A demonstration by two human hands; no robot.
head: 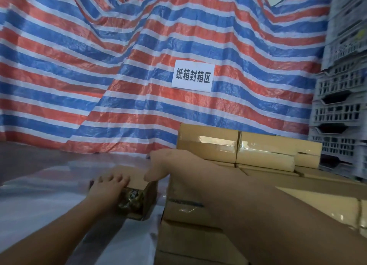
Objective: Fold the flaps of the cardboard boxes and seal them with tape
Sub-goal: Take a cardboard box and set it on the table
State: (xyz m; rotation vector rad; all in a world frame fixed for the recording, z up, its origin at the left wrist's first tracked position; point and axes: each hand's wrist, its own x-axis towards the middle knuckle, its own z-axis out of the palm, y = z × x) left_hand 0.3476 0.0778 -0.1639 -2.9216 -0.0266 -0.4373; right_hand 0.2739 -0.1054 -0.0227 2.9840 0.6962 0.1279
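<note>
While our left hand (pixel 112 184) is lying flat with straight fingers on the top flap of a small brown cardboard box (pixel 137 187), we are seeing that box open at its near end, with dark, glossy contents (pixel 131 200) showing inside. It is sitting on a worktop covered in clear plastic sheeting (pixel 39 201), about the middle of what we can see of it, just left of a stack of brown cardboard boxes (pixel 190 231) running along the right edge. Our right hand (pixel 166 168) is reaching out above that stack, fingers straight and thumb pointing down toward the small box; it is grasping nothing, and we cannot tell whether it is touching the cardboard. Farther back on the right, more sealed brown cartons with shiny clear tape strips (pixel 238 147) are standing stacked. Behind everything a red, blue and white striped tarpaulin (pixel 99 66) is hanging, and a white paper sign (pixel 193 76) on it is reading "纸箱封箱区" in black characters. Grey slotted plastic crates (pixel 341 109) are rising in a pile at the far right.
</note>
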